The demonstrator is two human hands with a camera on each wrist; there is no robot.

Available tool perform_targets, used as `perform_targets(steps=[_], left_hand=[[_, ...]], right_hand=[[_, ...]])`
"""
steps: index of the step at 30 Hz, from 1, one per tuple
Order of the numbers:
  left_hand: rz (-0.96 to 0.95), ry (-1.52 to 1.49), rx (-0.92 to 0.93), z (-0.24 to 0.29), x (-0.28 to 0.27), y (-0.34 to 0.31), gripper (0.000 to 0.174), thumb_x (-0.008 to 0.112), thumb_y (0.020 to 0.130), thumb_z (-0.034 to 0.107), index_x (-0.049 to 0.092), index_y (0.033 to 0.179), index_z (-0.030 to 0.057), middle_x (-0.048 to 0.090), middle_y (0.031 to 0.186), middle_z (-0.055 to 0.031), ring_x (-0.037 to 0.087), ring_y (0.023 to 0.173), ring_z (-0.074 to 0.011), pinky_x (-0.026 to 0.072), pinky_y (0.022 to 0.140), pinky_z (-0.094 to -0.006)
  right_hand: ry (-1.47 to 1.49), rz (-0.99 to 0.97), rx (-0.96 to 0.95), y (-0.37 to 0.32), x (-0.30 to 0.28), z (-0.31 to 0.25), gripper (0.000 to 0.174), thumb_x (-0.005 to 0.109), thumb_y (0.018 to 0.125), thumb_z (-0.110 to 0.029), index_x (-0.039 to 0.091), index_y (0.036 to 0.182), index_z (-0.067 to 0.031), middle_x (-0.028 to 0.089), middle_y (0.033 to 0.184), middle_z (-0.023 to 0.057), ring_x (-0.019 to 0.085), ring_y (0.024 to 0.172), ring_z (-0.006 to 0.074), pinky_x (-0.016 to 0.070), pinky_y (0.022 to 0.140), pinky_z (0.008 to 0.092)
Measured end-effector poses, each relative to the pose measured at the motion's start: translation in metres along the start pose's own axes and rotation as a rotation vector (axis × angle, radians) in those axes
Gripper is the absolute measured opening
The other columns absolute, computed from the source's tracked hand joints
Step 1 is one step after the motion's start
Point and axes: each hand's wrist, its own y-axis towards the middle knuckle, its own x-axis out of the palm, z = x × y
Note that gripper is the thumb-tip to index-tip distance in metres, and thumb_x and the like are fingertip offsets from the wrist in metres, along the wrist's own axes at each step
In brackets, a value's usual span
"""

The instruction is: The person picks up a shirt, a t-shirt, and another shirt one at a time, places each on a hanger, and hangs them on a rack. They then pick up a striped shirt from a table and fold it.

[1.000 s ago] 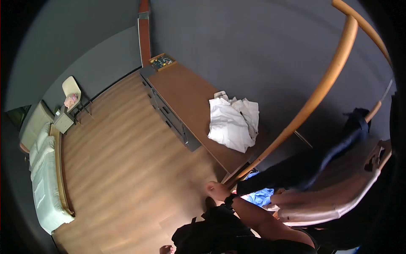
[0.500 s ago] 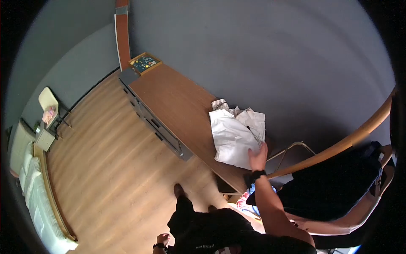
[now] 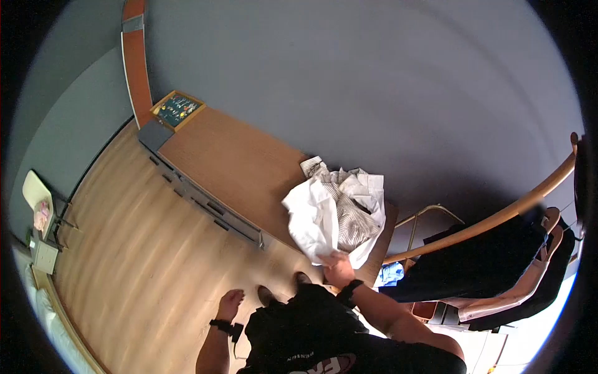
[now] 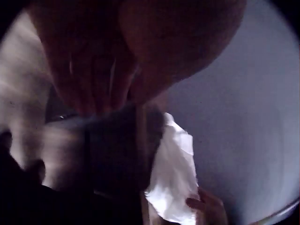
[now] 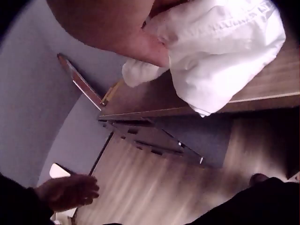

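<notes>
A white garment with grey striped parts (image 3: 311,215) lies bunched over the near end of the brown tabletop (image 3: 230,162). My right hand (image 3: 339,271) pinches its lower edge in the head view. In the right wrist view, white cloth (image 5: 211,61) bulges out beside the thumb of that hand (image 5: 112,28). My left hand (image 3: 230,304) is held over the floor, left of my body, with relaxed fingers and nothing in it. The left wrist view shows the left hand's fingers (image 4: 93,79) dark and loosely bent, apart from the white cloth (image 4: 173,173).
A wooden rack (image 3: 486,230) with dark garments (image 3: 461,268) on it stands at the right. A small framed board (image 3: 177,110) sits at the table's far end. A pale chair (image 3: 37,190) and a white bed (image 3: 53,315) are at the left.
My right hand has moved from the rack side to the garment, then toward me with its edge, and the striped part shows more. The left hand has risen further into view.
</notes>
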Motion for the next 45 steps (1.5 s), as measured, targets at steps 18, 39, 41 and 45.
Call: perform_targets(steps=[18,39,41,45], left_hand=[[-0.506,0.166,-0.020,0.130,0.192,0.169,0.042,0.071,0.081,0.023,0.066,0.113,-0.0047,0.070,0.108,-0.0098,0.065,0.098,-0.0218,0.0500,0.084,-0.0358],[0.127,0.481,0.261,0.298,0.158,0.173,0.021,0.054,0.095,0.008,0.063,0.106,-0.0076,0.069,0.088,-0.0206,0.069,0.062,-0.0282,0.0579,0.054,-0.0374],[0.120,0.224,0.327,0.296,0.144,0.204,0.023,0.051,0.097,0.008,0.060,0.107,-0.0110,0.066,0.092,-0.0188,0.070,0.068,-0.0262,0.0611,0.052,-0.0353],[0.115,-0.068,0.360,0.327,0.130,0.244,0.028,0.053,0.097,0.009,0.050,0.109,-0.0163,0.058,0.104,-0.0190,0.066,0.087,-0.0278,0.0646,0.066,-0.0374]], right_hand=[[0.378,-0.018,0.125,0.050,-0.025,-0.016,0.037,0.072,0.079,-0.007,0.066,0.115,-0.0031,0.064,0.112,0.0196,0.061,0.107,0.0346,0.0504,0.092,0.0398],[1.185,0.426,0.343,0.186,-0.286,0.027,0.016,0.063,0.093,-0.004,0.060,0.109,-0.0033,0.067,0.097,0.0012,0.062,0.085,0.0100,0.0515,0.078,0.0276],[1.289,0.525,0.164,0.196,-0.317,0.013,0.019,0.061,0.094,-0.002,0.058,0.112,-0.0037,0.065,0.101,0.0025,0.061,0.090,0.0101,0.0506,0.082,0.0275],[1.350,0.683,-0.023,0.210,-0.382,-0.035,0.022,0.056,0.095,-0.002,0.054,0.117,-0.0034,0.066,0.108,0.0070,0.064,0.098,0.0150,0.0529,0.087,0.0304]])
